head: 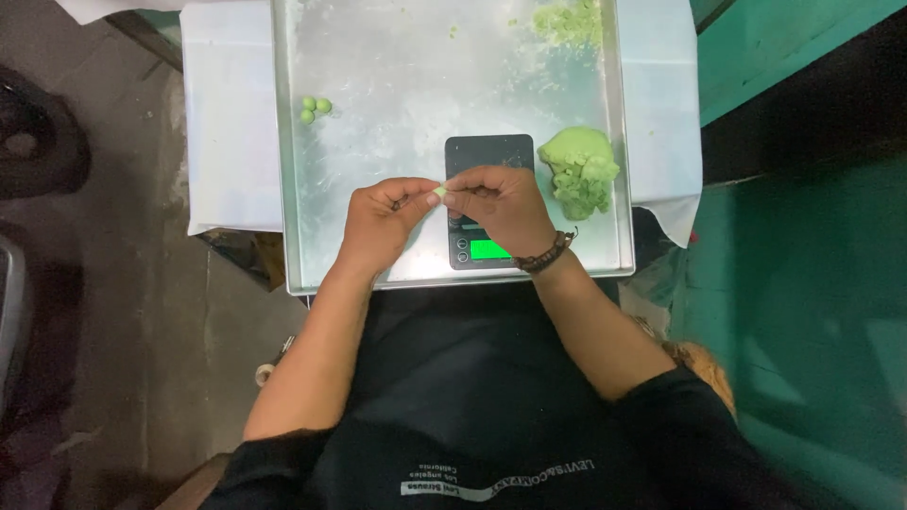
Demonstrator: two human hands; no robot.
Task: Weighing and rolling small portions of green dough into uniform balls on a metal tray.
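Green bit of dough (439,192) pinched between left hand (383,219) and right hand (501,206), three balls (315,109) done far off, big lump (578,170) beside right hand left.

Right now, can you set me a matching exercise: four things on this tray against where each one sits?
Things:
1. three small green balls
2. large green dough lump
3. black scale
4. small green piece

Places:
A. pinched between both hands' fingertips
B. tray's right edge
C. tray's left side
D. under the hands, display lit green

Pairs: 1-C, 2-B, 3-D, 4-A
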